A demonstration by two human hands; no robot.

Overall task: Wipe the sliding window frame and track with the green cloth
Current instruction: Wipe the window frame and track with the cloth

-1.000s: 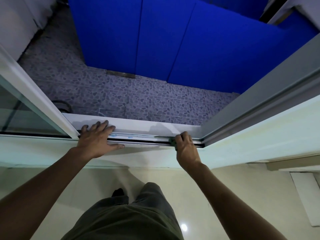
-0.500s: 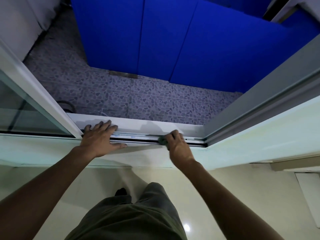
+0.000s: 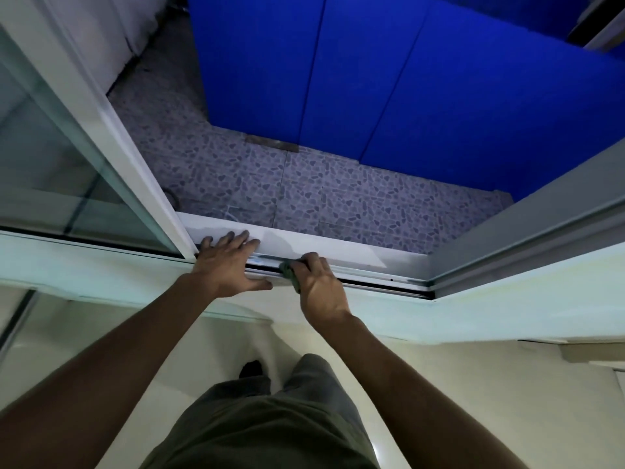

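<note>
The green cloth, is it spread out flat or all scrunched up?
Scrunched up. The green cloth is bunched in the right hand on the track.

Track (image 3: 372, 280): open and bare from the right hand (image 3: 319, 286) rightward to the corner post (image 3: 507, 238). Leftward, blocked by the left hand (image 3: 230, 265) lying flat across it, just beside; beyond that, the sliding pane's frame (image 3: 135, 164).
</note>
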